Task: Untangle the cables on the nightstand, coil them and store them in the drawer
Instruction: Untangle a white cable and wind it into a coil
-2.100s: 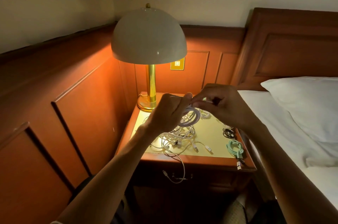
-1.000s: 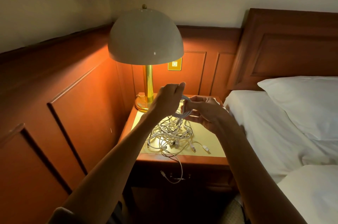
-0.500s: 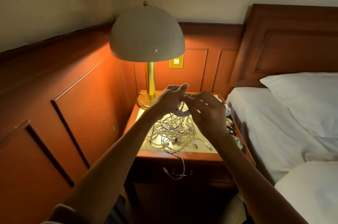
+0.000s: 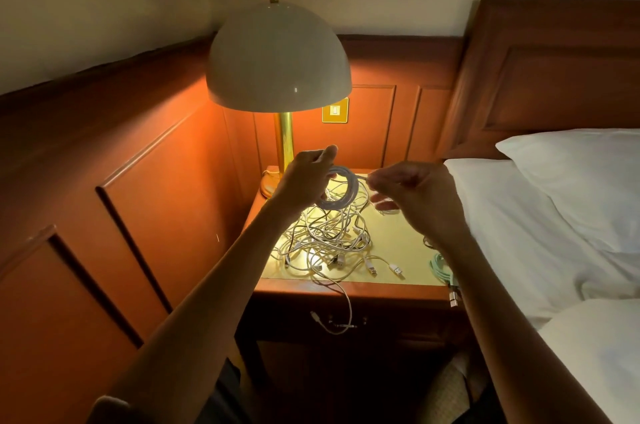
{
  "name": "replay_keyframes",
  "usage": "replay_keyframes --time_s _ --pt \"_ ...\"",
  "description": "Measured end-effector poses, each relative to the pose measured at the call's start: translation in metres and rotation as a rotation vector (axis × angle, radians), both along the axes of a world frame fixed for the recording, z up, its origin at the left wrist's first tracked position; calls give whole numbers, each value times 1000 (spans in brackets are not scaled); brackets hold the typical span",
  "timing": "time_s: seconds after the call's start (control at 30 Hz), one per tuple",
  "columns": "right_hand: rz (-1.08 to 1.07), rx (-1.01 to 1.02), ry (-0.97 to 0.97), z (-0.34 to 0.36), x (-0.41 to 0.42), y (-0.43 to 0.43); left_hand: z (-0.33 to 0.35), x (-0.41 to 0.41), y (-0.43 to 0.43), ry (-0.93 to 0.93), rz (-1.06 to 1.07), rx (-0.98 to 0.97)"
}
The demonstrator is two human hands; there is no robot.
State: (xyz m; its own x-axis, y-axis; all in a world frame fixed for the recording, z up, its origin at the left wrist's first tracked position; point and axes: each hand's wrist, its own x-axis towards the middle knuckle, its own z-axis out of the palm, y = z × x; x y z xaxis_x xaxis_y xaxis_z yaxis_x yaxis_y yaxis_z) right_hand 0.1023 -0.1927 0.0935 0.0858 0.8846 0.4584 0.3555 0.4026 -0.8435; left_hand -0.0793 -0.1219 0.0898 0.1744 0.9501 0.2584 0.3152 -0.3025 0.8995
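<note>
**Head view of a nightstand (image 4: 398, 233) during cable sorting.** The left hand (image 4: 303, 182) is raised above the back of the top. Its fingers curl round a white cable coil (image 4: 348, 189) of several turns, held clear of the surface. The right hand (image 4: 415, 196), level with it and near, pinches the free end (image 4: 369, 178) of the same cable between thumb and forefinger. A short run of cable spans the gap between the hands. Judged from this, the step in hand is winding the last length onto the coil.

Below the hands a tangle of white cables (image 4: 325, 236) lies loosely heaped on the yellow-lit top, with USB plugs (image 4: 372, 270) splayed toward the front edge. One white strand (image 4: 348, 305) hangs over that edge in front of the drawer (image 4: 388, 323), which appears shut; nothing of its inside shows. At the right front corner, partly hidden by the right forearm, a mint-green cable (image 4: 440, 267) lies bundled and seems coiled already. A dark cable (image 4: 427, 243) just behind it is too hidden to judge.

Progress, as an estimate, is early to middle. One cable is nearly coiled and one is perhaps done, but the bulk of the white heap is not yet separated and no cable is stored. Left to do: finish this coil, free and wind each strand of the heap, open the drawer and place all coils inside. A domed lamp (image 4: 280, 56) stands at the back left, and a pillow (image 4: 571, 181) lies on the bed at right.
</note>
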Motion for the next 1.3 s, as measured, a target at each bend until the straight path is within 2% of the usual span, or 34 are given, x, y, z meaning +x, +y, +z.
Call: replay_keyframes --time_s 0.1,0.17,0.2,0.3,0.4,0.53,0.6,0.67,0.73,0.83,0.93,1.07,1.17,1.23,1.3 --pt "-162 343 -501 -6 6 1 2 4 -7 -111 -83 -121" --pt "-259 439 -636 -14 3 3 6 8 -12 -196 -132 -187" --pt "-301 443 -622 -18 0 3 7 11 -14 -220 -144 -196" --pt "-345 410 -407 -24 -8 0 9 17 -18 -199 -116 -134" --pt "-288 177 -158 -22 -14 -5 7 24 -21 -149 -85 -76" --pt "75 -239 567 -13 -23 -9 5 30 -16 -89 11 15" --pt "198 -399 761 -10 -22 -8 2 29 -10 -10 55 78" --pt "292 -544 892 -10 -18 -4 -1 27 -6 46 87 85" --pt "347 -649 938 -13 -17 0 -3 25 -4 92 119 76" --pt "367 -701 925 -16 -17 5 -6 26 -1 181 239 329" --pt "308 -648 800 -14 -22 5 -11 27 3 244 308 438" --pt "127 -381 330 -16 -25 6 -10 24 10 292 344 439" --pt "43 -296 -9 -14 -28 13 -14 27 15 320 436 362" --pt "-33 -262 -250 -16 -29 22 -21 33 18 263 459 290" --pt "-93 -254 -393 -21 -31 30 -28 39 24 172 400 143"
